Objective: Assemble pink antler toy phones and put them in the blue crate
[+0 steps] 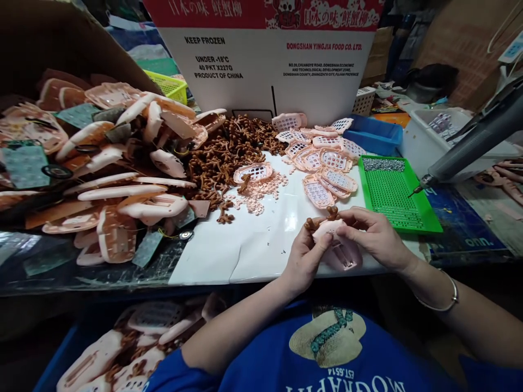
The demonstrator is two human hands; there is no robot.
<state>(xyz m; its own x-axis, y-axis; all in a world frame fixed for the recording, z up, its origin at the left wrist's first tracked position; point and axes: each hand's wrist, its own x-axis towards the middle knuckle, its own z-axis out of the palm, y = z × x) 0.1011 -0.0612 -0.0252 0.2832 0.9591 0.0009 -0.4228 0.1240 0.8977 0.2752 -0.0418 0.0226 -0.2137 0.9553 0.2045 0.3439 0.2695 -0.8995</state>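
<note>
My left hand and my right hand are closed on a pale pink plastic shell just above the table's front edge. Brown antler-shaped pieces stick up from the far end of the shell. Both thumbs lie on its upper face, and the fingers partly hide it. Beyond my hands rests a group of pink face plates with rows of holes. A single plate lies farther left, among small pink rings and beside a heap of brown antler-shaped pieces.
Pink shells and circuit boards are piled high on the left. A green tray with small metal screws sits right, under a hanging electric screwdriver. Behind stand a white carton and a blue bin. More shells fill a container below.
</note>
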